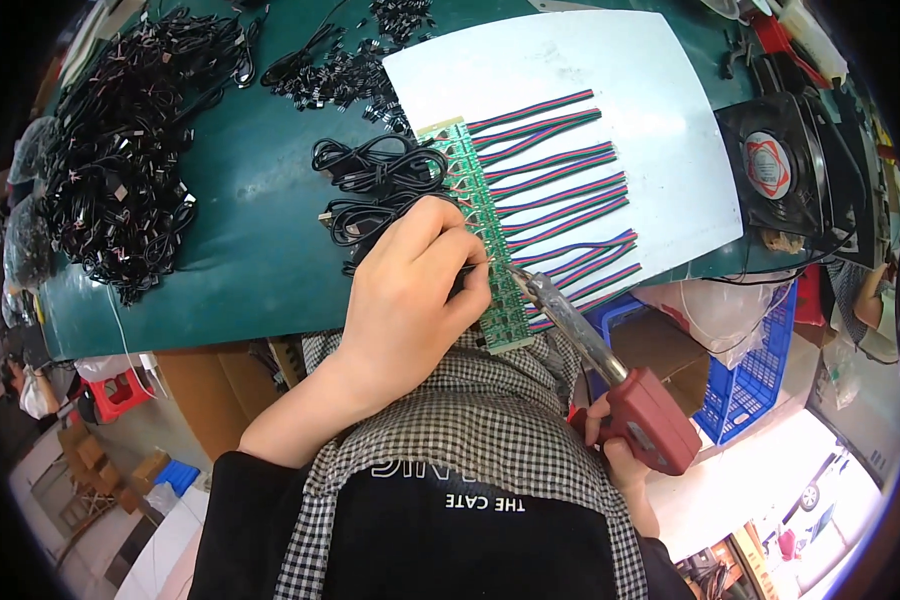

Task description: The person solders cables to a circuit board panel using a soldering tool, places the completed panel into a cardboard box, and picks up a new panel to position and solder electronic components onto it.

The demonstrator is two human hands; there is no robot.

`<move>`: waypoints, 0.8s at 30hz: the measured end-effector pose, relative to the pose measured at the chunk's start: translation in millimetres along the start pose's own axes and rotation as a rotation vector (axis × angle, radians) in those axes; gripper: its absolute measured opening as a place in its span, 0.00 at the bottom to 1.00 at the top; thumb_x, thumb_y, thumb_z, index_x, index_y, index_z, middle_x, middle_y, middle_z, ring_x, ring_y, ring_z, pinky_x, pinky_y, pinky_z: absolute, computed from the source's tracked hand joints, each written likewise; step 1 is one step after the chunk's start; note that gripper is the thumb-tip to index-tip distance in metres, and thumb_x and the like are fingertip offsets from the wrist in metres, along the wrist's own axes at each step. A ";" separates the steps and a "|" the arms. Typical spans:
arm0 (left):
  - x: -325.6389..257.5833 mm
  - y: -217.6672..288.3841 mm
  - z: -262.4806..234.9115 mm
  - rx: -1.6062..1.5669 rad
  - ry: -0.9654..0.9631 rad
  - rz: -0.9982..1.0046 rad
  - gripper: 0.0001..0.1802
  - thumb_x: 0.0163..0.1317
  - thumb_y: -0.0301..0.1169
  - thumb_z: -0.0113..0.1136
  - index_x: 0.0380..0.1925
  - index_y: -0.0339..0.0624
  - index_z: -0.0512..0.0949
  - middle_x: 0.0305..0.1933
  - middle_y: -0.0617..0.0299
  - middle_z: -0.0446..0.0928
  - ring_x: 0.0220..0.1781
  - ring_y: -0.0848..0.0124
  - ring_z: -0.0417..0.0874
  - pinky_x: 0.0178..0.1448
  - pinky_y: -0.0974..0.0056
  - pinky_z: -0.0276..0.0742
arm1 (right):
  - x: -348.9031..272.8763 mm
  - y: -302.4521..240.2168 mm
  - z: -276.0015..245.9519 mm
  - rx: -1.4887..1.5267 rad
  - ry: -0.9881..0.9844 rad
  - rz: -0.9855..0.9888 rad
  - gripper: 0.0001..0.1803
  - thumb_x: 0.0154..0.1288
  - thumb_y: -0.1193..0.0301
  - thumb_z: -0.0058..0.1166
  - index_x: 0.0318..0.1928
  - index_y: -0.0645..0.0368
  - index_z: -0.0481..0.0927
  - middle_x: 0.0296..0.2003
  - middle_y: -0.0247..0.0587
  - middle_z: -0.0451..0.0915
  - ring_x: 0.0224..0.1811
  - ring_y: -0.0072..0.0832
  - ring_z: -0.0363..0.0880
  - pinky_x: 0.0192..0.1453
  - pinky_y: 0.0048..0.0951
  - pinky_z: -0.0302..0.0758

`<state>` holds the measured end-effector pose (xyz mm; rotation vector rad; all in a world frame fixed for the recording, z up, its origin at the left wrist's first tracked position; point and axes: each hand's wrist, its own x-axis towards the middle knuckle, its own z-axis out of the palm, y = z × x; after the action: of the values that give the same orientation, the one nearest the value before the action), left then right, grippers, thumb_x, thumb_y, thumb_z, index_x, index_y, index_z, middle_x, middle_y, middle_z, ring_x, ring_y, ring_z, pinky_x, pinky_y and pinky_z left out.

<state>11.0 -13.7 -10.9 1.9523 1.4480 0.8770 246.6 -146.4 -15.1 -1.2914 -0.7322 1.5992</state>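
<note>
A long green circuit board panel (480, 190) lies across the left edge of a white sheet (675, 140). From its right side run several flat wire strips (560, 157) in red, green, blue and black. My left hand (402, 290) is closed in a pinch at the board's left side, holding a thin wire end at the pads. In my right hand (615, 440) is a soldering iron (655, 425) with a dark red handle. Its tip rests at or just above the board, close to my left fingertips. Coiled black cables (375, 165) lie beside the board's upper left, several of their wires joined to it.
A big heap of black cables (120, 170) covers the green table's (260, 250) left side. Small black connectors (345, 78) are piled at the back. A black fan (775, 165) stands to the right of the sheet. Below the table edge is a blue crate (755, 385).
</note>
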 end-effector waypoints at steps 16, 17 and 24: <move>10.1 5.9 -11.5 0.111 -0.129 0.025 0.08 0.45 0.19 0.60 0.25 0.37 0.71 0.31 0.60 0.68 0.27 0.66 0.74 0.30 0.66 0.71 | -0.6 2.3 -2.2 -0.087 0.020 0.008 0.34 0.39 0.77 0.62 0.52 0.70 0.68 0.29 0.38 0.78 0.28 0.21 0.76 0.33 0.19 0.73; 11.1 6.7 -12.4 0.140 -0.142 0.029 0.08 0.45 0.20 0.60 0.25 0.37 0.71 0.31 0.60 0.68 0.28 0.64 0.75 0.31 0.64 0.71 | -1.4 3.3 -4.3 -0.124 0.020 -0.003 0.33 0.38 0.78 0.62 0.51 0.70 0.70 0.30 0.38 0.79 0.29 0.21 0.77 0.34 0.20 0.73; 15.6 10.8 -15.7 0.191 -0.199 0.006 0.07 0.47 0.21 0.59 0.25 0.38 0.71 0.31 0.61 0.68 0.29 0.62 0.75 0.31 0.63 0.71 | -6.3 18.5 -13.7 -0.423 0.089 -0.093 0.23 0.36 0.80 0.61 0.41 0.66 0.77 0.31 0.38 0.79 0.30 0.26 0.78 0.38 0.23 0.74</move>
<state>8.7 -0.8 10.0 2.1166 1.4526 0.5442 254.5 -160.9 -32.3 -1.5916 -1.0975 1.3448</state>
